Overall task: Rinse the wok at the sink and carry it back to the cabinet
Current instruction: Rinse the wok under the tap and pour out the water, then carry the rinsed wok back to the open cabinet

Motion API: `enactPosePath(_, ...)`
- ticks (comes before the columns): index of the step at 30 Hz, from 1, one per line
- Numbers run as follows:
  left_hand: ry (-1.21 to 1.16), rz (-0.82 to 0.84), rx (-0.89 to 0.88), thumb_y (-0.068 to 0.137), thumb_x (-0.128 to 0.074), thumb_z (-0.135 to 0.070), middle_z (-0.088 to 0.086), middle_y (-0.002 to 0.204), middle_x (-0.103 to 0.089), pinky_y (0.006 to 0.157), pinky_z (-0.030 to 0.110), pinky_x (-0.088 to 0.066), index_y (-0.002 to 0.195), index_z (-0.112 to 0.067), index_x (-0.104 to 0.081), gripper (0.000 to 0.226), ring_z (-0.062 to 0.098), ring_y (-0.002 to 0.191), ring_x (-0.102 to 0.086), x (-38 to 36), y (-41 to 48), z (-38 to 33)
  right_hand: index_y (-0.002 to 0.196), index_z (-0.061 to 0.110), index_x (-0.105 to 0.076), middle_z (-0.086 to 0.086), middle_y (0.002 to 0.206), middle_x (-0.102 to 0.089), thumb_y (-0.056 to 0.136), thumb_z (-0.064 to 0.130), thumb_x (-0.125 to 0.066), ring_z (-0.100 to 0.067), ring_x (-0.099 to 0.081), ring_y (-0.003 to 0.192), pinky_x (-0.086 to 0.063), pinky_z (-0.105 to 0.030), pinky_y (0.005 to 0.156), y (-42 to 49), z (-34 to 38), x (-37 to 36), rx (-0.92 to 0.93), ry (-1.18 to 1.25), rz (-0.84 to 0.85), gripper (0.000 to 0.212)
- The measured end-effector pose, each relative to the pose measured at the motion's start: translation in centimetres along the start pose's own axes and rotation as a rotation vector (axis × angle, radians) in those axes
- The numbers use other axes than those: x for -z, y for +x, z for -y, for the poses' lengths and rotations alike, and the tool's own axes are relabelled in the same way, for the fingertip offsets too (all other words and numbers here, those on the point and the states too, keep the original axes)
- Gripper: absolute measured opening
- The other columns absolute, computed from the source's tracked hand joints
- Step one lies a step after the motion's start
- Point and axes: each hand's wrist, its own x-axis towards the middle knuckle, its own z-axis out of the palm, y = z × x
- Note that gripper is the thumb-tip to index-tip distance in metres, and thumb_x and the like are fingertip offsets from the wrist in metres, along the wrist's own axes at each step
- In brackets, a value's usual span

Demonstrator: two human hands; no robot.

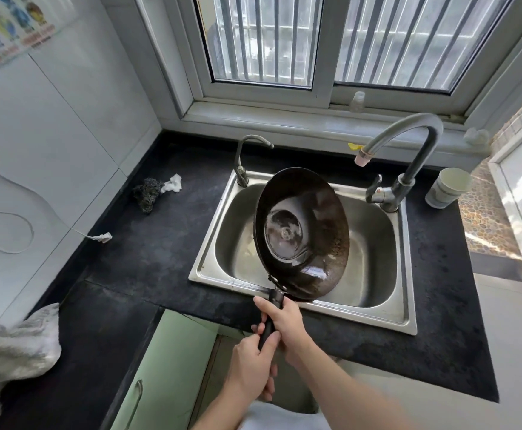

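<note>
Gripping the handle (pixel 272 318) of a wok (pixel 303 234) with fingers curled tight round it, right hand (pixel 287 324) nearer the bowl and left hand (pixel 252 366) behind, a person holds it tipped on edge over the sink (pixel 374 243), its handle crossing the near rim back toward them.

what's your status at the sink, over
Both gripping the handle: left hand at its end, right hand ahead. The wok tilted over the sink, no water seen running. The tall faucet just beyond its rim.
</note>
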Motion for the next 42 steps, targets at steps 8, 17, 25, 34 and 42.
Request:
enactPosePath(8, -0.310, 0.203, 0.072, 0.097, -0.056, -0.025, 0.011, 0.045, -0.052, 0.030, 0.020, -0.034, 0.056, -0.006, -0.054, 0.045, 0.019, 0.027, -0.044, 2.1, 0.6, 0.6, 0.071, 0.015, -0.049, -0.001, 0.057, -0.041, 0.092, 0.006, -0.069, -0.010, -0.039, 0.039, -0.052, -0.028, 0.052, -0.6, 0.4, -2.2, -0.101, 0.248, 0.026, 0.030)
enactPosePath(17, -0.398, 0.279, 0.087, 0.097, -0.054, -0.033, 0.008, 0.044, -0.055, 0.034, 0.021, -0.036, 0.058, -0.004, -0.058, 0.049, 0.020, 0.028, -0.045, 2.1, 0.7, 1.5, 0.077, 0.008, -0.050, -0.004, 0.050, -0.044, 0.091, -0.008, -0.062, -0.014, -0.042, 0.034, -0.048, -0.028, 0.042, -1.3, 0.8, -3.2, -0.031, 0.059, -0.163, 0.025)
enactPosePath(25, -0.453, 0.268, 0.081, 0.095, -0.058, -0.036, 0.013, 0.051, -0.047, 0.036, 0.022, -0.033, 0.062, -0.008, -0.052, 0.044, 0.021, 0.030, -0.041, 1.2, -0.6, 2.3, 0.080, 0.006, -0.051, -0.004, 0.052, -0.046, 0.091, -0.008, -0.062, -0.015, -0.044, 0.037, -0.049, -0.030, 0.046, -2.8, 0.5, -2.5, -0.017, -0.010, -0.135, 0.021)
enactPosePath(34, -0.549, 0.100, 0.091, 0.097, -0.056, -0.029, 0.011, 0.053, -0.046, 0.031, 0.017, -0.031, 0.066, -0.005, -0.049, 0.040, 0.016, 0.029, -0.040, -0.8, -3.5, 0.8, 0.078, 0.007, -0.051, -0.005, 0.051, -0.047, 0.090, -0.006, -0.064, -0.016, -0.045, 0.037, -0.050, -0.030, 0.045, -3.2, 0.7, -1.1, -0.051, -0.121, 0.023, 0.022)
enactPosePath(42, -0.716, -0.184, 0.132, 0.096, -0.056, -0.028, 0.009, 0.051, -0.044, 0.032, 0.017, -0.028, 0.068, -0.004, -0.047, 0.038, 0.016, 0.028, -0.036, -6.2, -7.4, 0.9, 0.073, 0.009, -0.049, -0.003, 0.051, -0.047, 0.089, -0.006, -0.063, -0.016, -0.047, 0.038, -0.049, -0.028, 0.044, -5.7, 0.8, 1.4, -0.086, -0.342, 0.279, 0.026)
